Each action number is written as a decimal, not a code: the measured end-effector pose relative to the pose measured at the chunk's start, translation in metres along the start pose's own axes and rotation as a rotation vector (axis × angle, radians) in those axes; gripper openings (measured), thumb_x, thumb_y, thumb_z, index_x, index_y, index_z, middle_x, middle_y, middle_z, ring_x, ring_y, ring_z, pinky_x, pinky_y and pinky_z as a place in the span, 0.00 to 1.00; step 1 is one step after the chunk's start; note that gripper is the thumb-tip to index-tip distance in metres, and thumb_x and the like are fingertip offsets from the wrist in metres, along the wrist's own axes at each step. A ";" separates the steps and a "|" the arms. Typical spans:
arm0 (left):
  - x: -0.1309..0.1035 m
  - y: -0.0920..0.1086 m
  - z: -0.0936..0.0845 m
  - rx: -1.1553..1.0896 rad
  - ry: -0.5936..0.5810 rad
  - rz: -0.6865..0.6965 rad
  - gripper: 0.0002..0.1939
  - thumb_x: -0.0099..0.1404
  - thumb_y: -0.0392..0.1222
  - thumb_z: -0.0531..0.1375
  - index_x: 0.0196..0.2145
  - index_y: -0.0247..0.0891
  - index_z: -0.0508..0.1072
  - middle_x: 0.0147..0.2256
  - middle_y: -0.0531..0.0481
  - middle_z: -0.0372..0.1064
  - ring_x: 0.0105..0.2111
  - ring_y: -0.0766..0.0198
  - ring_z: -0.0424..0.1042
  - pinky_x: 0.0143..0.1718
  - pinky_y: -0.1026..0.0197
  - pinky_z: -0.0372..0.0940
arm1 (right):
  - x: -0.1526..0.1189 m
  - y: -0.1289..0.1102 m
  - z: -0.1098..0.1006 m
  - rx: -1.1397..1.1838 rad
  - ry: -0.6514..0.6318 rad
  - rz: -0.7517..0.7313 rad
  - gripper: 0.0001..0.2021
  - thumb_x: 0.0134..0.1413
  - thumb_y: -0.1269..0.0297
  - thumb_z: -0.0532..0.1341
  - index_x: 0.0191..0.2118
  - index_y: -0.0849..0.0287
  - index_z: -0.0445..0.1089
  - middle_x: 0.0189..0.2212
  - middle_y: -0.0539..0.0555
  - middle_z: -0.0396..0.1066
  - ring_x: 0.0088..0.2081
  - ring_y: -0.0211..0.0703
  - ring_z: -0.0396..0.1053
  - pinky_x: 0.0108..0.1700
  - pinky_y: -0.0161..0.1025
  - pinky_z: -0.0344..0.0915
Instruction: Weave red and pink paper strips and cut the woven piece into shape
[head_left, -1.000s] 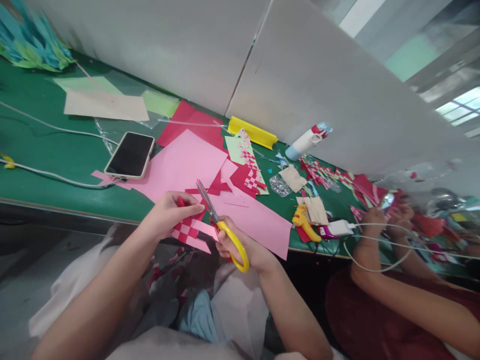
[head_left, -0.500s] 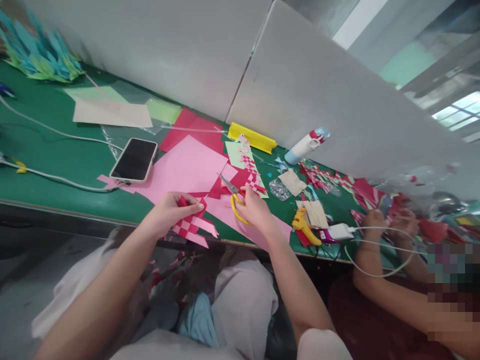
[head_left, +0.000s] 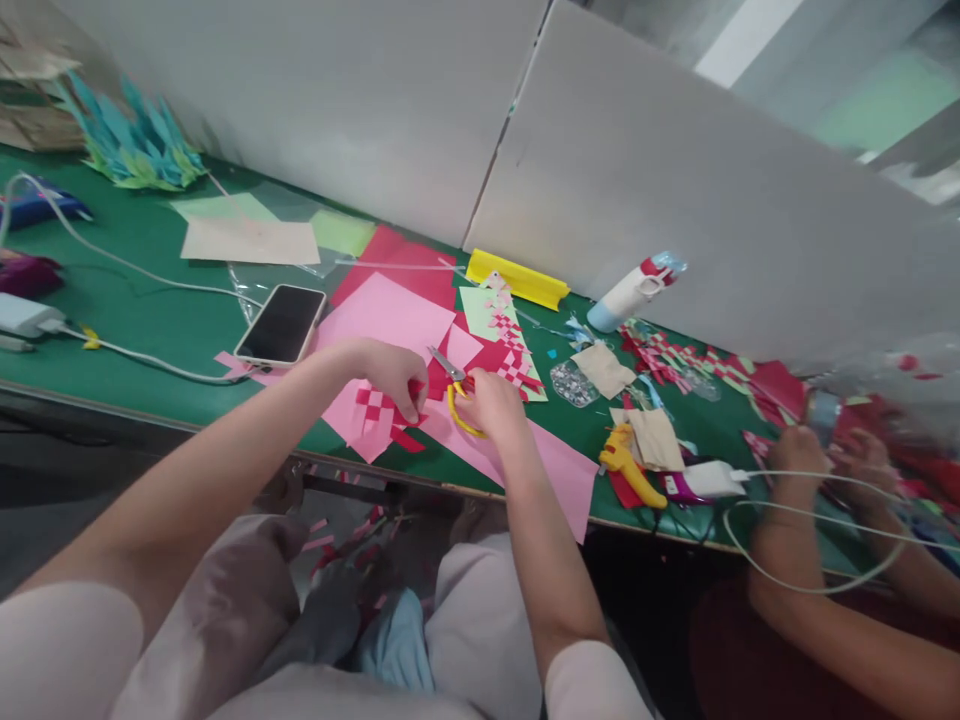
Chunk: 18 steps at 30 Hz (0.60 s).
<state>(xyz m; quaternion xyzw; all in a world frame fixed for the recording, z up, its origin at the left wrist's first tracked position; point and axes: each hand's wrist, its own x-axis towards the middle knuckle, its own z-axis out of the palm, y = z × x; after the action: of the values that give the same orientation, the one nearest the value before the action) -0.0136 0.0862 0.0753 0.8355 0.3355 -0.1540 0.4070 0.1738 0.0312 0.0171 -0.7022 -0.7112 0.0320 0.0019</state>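
Observation:
My left hand (head_left: 397,378) pinches the edge of a woven piece of pink and red paper (head_left: 373,420) near the table's front edge. Yellow-handled scissors (head_left: 456,390) are in my right hand (head_left: 491,400), their blades pointing up and to the left, just right of the woven piece. Pink sheets (head_left: 390,310) and a red sheet (head_left: 397,262) lie beneath and behind my hands. A light green card with a checkered pink and red strip (head_left: 506,330) rests behind my right hand.
A phone (head_left: 281,325) with a cable lies at left. To the right are a yellow glue gun (head_left: 628,468), a bottle (head_left: 634,292) and tan cloth pieces (head_left: 602,368). A yellow holder (head_left: 517,278) stands by the partition. Another person's hands (head_left: 802,455) work at far right.
The woven piece has turned, and its strips now point differently. My left hand has moved right over its upper edge, closer to the scissors. The view has shifted left.

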 end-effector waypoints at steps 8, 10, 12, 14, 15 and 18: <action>0.046 0.012 0.010 0.265 -0.008 -0.022 0.04 0.42 0.40 0.65 0.21 0.40 0.75 0.19 0.51 0.67 0.22 0.61 0.64 0.29 0.59 0.56 | -0.008 -0.004 -0.001 0.038 0.022 0.007 0.12 0.58 0.60 0.59 0.43 0.63 0.70 0.39 0.63 0.73 0.40 0.52 0.72 0.39 0.41 0.63; 0.043 0.008 0.012 0.286 0.049 0.003 0.07 0.44 0.41 0.65 0.25 0.40 0.76 0.21 0.50 0.69 0.23 0.59 0.66 0.29 0.59 0.57 | -0.011 -0.002 -0.004 0.047 0.031 0.004 0.12 0.57 0.61 0.59 0.43 0.63 0.70 0.39 0.63 0.73 0.41 0.53 0.72 0.39 0.41 0.63; 0.033 0.001 0.013 0.305 0.220 0.109 0.11 0.49 0.42 0.62 0.32 0.40 0.77 0.29 0.48 0.73 0.29 0.59 0.69 0.32 0.61 0.59 | -0.014 0.002 -0.008 0.077 0.042 0.001 0.11 0.58 0.62 0.59 0.42 0.63 0.71 0.38 0.62 0.73 0.40 0.52 0.72 0.38 0.41 0.63; 0.018 -0.010 0.015 0.303 0.418 0.153 0.16 0.54 0.43 0.58 0.41 0.41 0.76 0.39 0.46 0.74 0.38 0.57 0.71 0.39 0.61 0.61 | -0.017 0.004 -0.010 0.130 0.058 -0.010 0.10 0.59 0.63 0.58 0.41 0.62 0.73 0.37 0.61 0.74 0.40 0.51 0.72 0.38 0.41 0.63; 0.010 -0.017 0.017 0.300 0.542 0.098 0.17 0.56 0.44 0.56 0.43 0.41 0.75 0.42 0.45 0.74 0.40 0.56 0.71 0.41 0.60 0.61 | -0.018 0.004 -0.010 0.161 0.066 -0.019 0.10 0.60 0.64 0.57 0.40 0.61 0.73 0.36 0.60 0.74 0.39 0.51 0.72 0.38 0.41 0.63; -0.017 -0.036 0.031 0.263 0.722 -0.154 0.16 0.59 0.45 0.54 0.42 0.40 0.75 0.39 0.46 0.75 0.37 0.56 0.72 0.37 0.59 0.62 | -0.019 0.000 -0.006 0.261 0.090 -0.082 0.11 0.60 0.67 0.55 0.37 0.59 0.75 0.35 0.57 0.76 0.38 0.48 0.72 0.38 0.40 0.63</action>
<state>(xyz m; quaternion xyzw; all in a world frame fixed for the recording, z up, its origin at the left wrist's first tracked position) -0.0500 0.0703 0.0441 0.8533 0.4963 0.0780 0.1393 0.1741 0.0122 0.0238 -0.6670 -0.7284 0.0928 0.1265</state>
